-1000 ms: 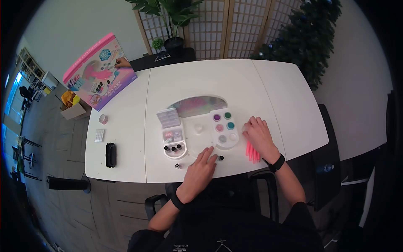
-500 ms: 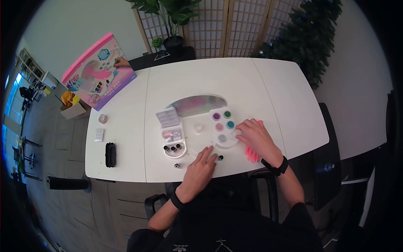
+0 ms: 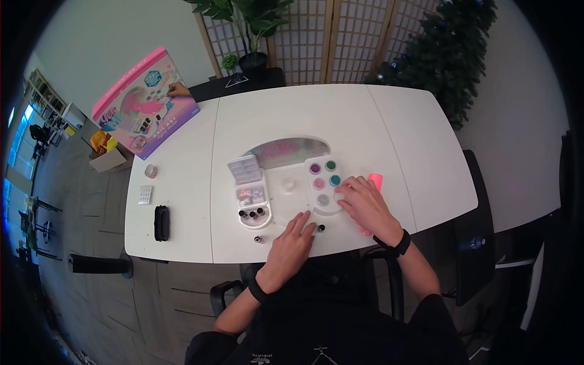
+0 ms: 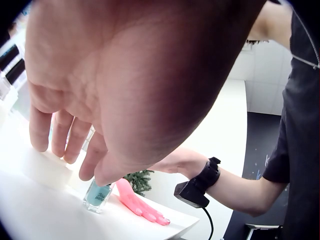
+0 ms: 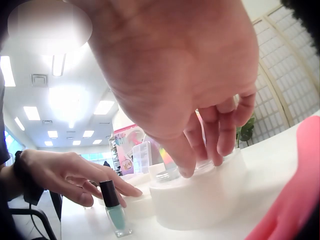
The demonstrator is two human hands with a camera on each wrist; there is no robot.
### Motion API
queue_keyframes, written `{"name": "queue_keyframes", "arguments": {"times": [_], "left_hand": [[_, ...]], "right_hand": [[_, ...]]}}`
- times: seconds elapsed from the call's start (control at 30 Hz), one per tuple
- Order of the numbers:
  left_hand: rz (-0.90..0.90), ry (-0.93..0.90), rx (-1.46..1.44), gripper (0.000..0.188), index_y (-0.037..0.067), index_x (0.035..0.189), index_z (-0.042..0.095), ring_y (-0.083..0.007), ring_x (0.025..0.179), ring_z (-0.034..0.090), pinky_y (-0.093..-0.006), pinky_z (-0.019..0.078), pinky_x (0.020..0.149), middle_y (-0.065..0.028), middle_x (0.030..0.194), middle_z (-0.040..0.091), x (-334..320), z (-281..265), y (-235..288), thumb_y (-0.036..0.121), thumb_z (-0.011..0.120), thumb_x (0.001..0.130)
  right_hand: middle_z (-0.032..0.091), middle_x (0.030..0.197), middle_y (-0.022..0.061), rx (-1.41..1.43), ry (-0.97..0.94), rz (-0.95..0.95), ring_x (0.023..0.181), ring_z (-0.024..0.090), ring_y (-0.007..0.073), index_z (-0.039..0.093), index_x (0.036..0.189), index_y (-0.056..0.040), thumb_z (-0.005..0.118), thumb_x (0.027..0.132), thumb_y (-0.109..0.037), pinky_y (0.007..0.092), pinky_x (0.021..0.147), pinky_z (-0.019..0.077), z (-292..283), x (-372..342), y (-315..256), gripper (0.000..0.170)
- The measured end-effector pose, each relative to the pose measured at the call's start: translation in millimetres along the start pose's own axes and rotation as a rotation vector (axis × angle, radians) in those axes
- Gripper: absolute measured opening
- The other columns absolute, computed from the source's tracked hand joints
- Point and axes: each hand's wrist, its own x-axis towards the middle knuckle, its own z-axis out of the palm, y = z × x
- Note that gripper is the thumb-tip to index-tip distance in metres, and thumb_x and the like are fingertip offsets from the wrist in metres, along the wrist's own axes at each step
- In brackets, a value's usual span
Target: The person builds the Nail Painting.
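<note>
My right hand [image 3: 370, 210] is at the lower right of the white base [image 5: 195, 207], where thumb and fingertips pinch a clear pot [image 5: 201, 164] at its top surface. Beside it sit pots with purple [image 3: 314, 168], green [image 3: 330, 165], pink [image 3: 319, 184] and teal [image 3: 334, 180] contents. My left hand [image 3: 290, 246] rests its extended fingers on the base's front edge, holding nothing. A teal polish bottle [image 5: 116, 216] with a black cap stands near its fingertips. The pink model hand [image 4: 140, 206] lies right of the base, partly covered by my right hand in the head view.
An open clear-lidded case [image 3: 245, 170] and several black-capped bottles [image 3: 252, 215] occupy the base's left side. Another bottle [image 3: 258, 239] is in front. Farther left are a black case [image 3: 161, 223], a white packet [image 3: 145, 194], a small tub [image 3: 151, 171] and a pink box [image 3: 146, 103].
My right hand has moved left from above the pink model hand to the base's lower right, bringing the clear pot there. My left hand has stayed in place.
</note>
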Motion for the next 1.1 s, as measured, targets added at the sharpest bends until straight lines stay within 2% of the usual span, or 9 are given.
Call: {"name": "queue_keyframes", "arguments": {"times": [0.33, 0.43, 0.53, 0.63, 0.73, 0.83, 0.93, 1.1], "left_hand": [[0.005, -0.013, 0.017, 0.032, 0.001, 0.132, 0.066, -0.0372, 0.146, 0.058, -0.0450, 0.0658, 0.099, -0.0195, 0.157, 0.058, 0.9, -1.3, 1.2, 0.011, 0.069, 0.102], [-0.002, -0.006, 0.008, 0.033, 0.002, 0.133, 0.067, -0.0383, 0.145, 0.058, -0.0468, 0.0656, 0.098, -0.0187, 0.158, 0.058, 0.5, -0.3, 0.4, 0.010, 0.071, 0.102], [-0.002, -0.008, 0.000, 0.033, 0.003, 0.134, 0.067, -0.0387, 0.144, 0.058, -0.0479, 0.0654, 0.098, -0.0184, 0.158, 0.057, 0.2, 0.9, 0.6, 0.010, 0.072, 0.102], [0.000, -0.016, -0.001, 0.032, 0.001, 0.132, 0.066, -0.0383, 0.146, 0.058, -0.0468, 0.0654, 0.099, -0.0193, 0.158, 0.057, 0.1, -1.2, -0.1, 0.009, 0.071, 0.101], [0.006, -0.019, -0.004, 0.032, 0.000, 0.132, 0.066, -0.0383, 0.147, 0.057, -0.0465, 0.0651, 0.101, -0.0199, 0.159, 0.056, 0.0, -0.7, 0.1, 0.009, 0.070, 0.101], [0.007, -0.005, -0.005, 0.033, 0.002, 0.133, 0.067, -0.0391, 0.146, 0.057, -0.0477, 0.0651, 0.100, -0.0193, 0.159, 0.057, -1.7, 1.2, -2.6, 0.009, 0.072, 0.101], [-0.001, -0.011, -0.005, 0.033, 0.001, 0.132, 0.067, -0.0386, 0.148, 0.056, -0.0472, 0.0647, 0.101, -0.0199, 0.159, 0.056, -1.1, 1.8, -0.4, 0.010, 0.071, 0.101], [-0.001, -0.015, -0.008, 0.033, 0.001, 0.132, 0.067, -0.0386, 0.148, 0.056, -0.0473, 0.0644, 0.102, -0.0201, 0.159, 0.056, -0.8, 0.0, 1.5, 0.010, 0.072, 0.101]], "right_hand": [[0.070, 0.103, 0.0091, -0.034, 0.061, 0.068, 0.103, 0.067, 0.0297, 0.078, 0.124, -0.0045, 0.080, 0.096, -0.012, 0.0443, 0.103, 0.0469, 10.8, -11.2, -5.4, 0.029], [0.072, 0.104, 0.0081, -0.038, 0.087, 0.072, 0.103, 0.068, 0.0294, 0.078, 0.124, -0.0046, 0.079, 0.097, -0.013, 0.0450, 0.105, 0.0454, 12.2, -13.4, -9.8, 0.029], [0.073, 0.114, 0.0099, 0.009, 0.015, 0.085, 0.111, 0.068, 0.0277, 0.077, 0.131, -0.0047, 0.076, 0.101, -0.016, 0.0447, 0.107, 0.0439, 2.8, -13.0, 2.7, 0.032], [0.072, 0.125, 0.0142, -0.062, 0.138, 0.182, 0.114, 0.067, 0.0313, 0.072, 0.139, -0.0020, 0.074, 0.103, -0.021, 0.0462, 0.108, 0.0445, -19.3, -14.2, 19.5, 0.041], [0.069, 0.131, 0.0184, -0.174, 0.070, 0.457, 0.120, 0.065, 0.0351, 0.066, 0.145, 0.0016, 0.075, 0.102, -0.032, 0.0482, 0.109, 0.0466, -27.8, -25.4, 49.0, 0.055], [0.069, 0.131, 0.0200, -0.113, -0.147, 0.727, 0.123, 0.064, 0.0374, 0.062, 0.148, 0.0043, 0.078, 0.099, -0.045, 0.0483, 0.108, 0.0503, -30.8, -36.3, 60.5, 0.071], [0.069, 0.130, 0.0197, 0.000, -0.227, 0.768, 0.126, 0.065, 0.0374, 0.064, 0.144, 0.0035, 0.080, 0.095, -0.053, 0.0471, 0.105, 0.0536, -20.2, -46.6, 65.8, 0.076], [0.070, 0.129, 0.0230, 0.104, -0.181, 0.724, 0.121, 0.069, 0.0383, 0.063, 0.134, 0.0030, 0.082, 0.096, -0.049, 0.0459, 0.102, 0.0562, -7.5, -45.1, 76.8, 0.067]]}}
